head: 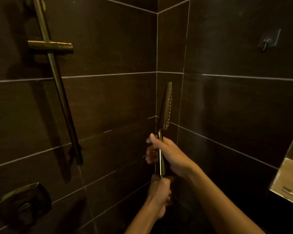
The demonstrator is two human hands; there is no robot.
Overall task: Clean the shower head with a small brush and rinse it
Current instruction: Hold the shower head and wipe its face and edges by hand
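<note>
A flat metal shower head [167,105] stands upright in the corner of the dark tiled stall, seen edge-on with its nozzles facing right. My right hand [169,154] is wrapped around the upper part of its handle. My left hand [159,191] is closed around the bottom end of the handle, just below the right hand. No brush shows in view. No water stream is visible from the nozzles.
A metal slide rail [57,85] with an empty holder bracket [51,46] runs down the left wall. A square mixer control [24,201] sits at lower left. A wall hook [267,41] hangs upper right, and a lit wall niche [287,179] opens at the right edge.
</note>
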